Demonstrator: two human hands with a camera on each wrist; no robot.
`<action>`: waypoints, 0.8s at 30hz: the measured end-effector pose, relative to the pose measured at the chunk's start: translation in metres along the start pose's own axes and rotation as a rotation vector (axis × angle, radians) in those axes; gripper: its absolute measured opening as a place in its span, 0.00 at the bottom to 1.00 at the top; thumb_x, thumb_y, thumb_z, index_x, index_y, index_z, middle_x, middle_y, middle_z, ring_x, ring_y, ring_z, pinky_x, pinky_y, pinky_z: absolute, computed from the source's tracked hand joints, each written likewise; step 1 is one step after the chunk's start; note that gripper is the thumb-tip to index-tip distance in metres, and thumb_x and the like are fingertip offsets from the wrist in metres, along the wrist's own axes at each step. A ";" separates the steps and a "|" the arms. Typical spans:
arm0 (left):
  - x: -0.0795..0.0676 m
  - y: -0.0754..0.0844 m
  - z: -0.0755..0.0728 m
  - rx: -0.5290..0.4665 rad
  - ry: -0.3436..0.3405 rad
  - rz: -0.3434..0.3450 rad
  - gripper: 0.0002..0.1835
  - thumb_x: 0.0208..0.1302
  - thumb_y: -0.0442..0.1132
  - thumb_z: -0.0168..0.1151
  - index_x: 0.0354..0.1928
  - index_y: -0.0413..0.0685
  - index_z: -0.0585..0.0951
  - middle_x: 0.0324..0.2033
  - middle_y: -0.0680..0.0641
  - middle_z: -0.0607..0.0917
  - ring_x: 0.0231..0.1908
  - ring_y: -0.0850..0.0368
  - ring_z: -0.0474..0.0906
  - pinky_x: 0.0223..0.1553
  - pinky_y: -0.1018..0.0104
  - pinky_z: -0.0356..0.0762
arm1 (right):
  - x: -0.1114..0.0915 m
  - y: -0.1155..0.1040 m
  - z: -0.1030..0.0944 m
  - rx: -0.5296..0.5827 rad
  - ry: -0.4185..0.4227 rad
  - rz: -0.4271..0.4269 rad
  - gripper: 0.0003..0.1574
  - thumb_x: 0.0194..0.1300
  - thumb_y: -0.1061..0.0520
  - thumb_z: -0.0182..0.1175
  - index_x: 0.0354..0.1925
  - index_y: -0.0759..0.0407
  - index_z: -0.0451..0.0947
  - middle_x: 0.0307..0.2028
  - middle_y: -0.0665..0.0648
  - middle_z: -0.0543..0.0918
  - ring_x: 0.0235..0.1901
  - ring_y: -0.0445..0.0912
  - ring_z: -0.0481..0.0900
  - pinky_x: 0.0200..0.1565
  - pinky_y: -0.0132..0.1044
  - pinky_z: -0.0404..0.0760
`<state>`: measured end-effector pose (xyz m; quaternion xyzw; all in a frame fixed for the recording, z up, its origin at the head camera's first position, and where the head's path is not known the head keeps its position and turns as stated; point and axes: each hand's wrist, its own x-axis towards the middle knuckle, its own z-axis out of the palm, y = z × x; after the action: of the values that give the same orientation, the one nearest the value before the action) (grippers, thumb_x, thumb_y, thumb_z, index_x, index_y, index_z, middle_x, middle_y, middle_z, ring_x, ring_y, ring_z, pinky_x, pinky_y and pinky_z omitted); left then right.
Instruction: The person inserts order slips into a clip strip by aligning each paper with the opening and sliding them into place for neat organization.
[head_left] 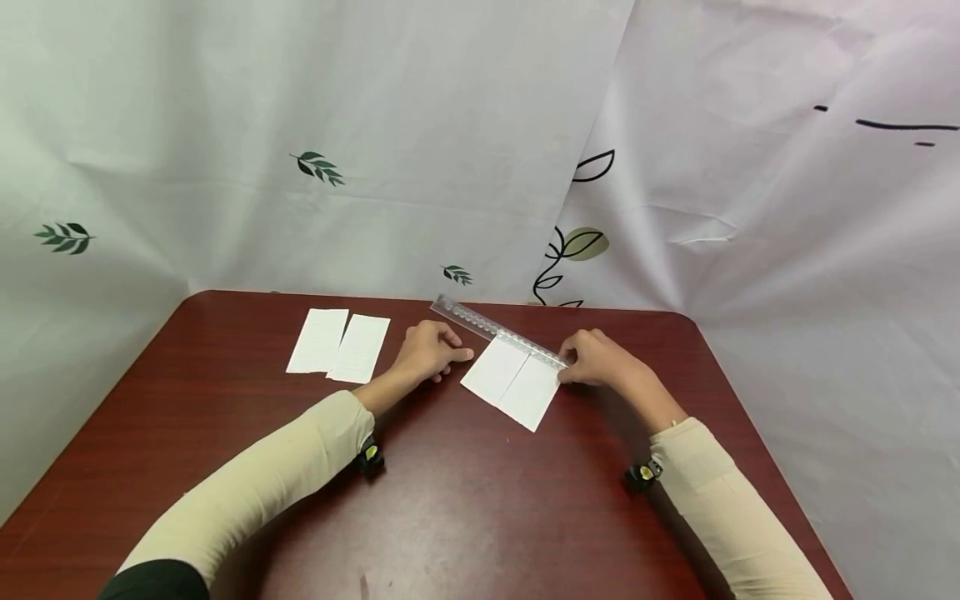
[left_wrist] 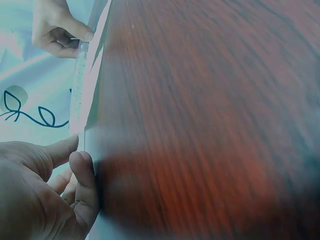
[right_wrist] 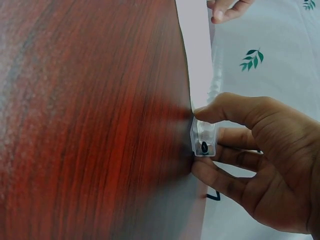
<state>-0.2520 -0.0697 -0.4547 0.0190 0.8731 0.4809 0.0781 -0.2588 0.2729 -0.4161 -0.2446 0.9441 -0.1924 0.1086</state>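
A clear plastic ruler (head_left: 500, 332) lies slantwise along the far edge of white paper (head_left: 512, 381), which has a thin dark line across it. My right hand (head_left: 600, 358) grips the ruler's near right end between thumb and fingers. In the right wrist view, the thumb (right_wrist: 227, 107) is at the paper's corner beside the ruler end (right_wrist: 204, 142). To the left of the paper, my left hand (head_left: 429, 352) holds nothing, its fingers loosely bent. Its thumb points toward the paper; the left wrist view shows the fingertips (left_wrist: 82, 162) close to the paper's edge (left_wrist: 92, 87).
Two white paper pieces (head_left: 336, 344) lie side by side at the back left of the dark red wooden table (head_left: 450, 517). Behind the table's back edge hangs a pale cloth (head_left: 412, 167) with leaf prints.
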 end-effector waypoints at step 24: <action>-0.020 -0.005 -0.035 -0.032 0.009 -0.078 0.14 0.70 0.42 0.83 0.46 0.41 0.89 0.23 0.46 0.89 0.19 0.60 0.82 0.21 0.64 0.86 | -0.004 -0.009 -0.004 -0.016 0.003 0.032 0.08 0.57 0.57 0.74 0.36 0.58 0.90 0.29 0.51 0.84 0.33 0.46 0.76 0.39 0.40 0.77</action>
<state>-0.2374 -0.1036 -0.4385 -0.0184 0.8657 0.4915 0.0931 -0.2528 0.2682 -0.4085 -0.2301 0.9496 -0.1833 0.1082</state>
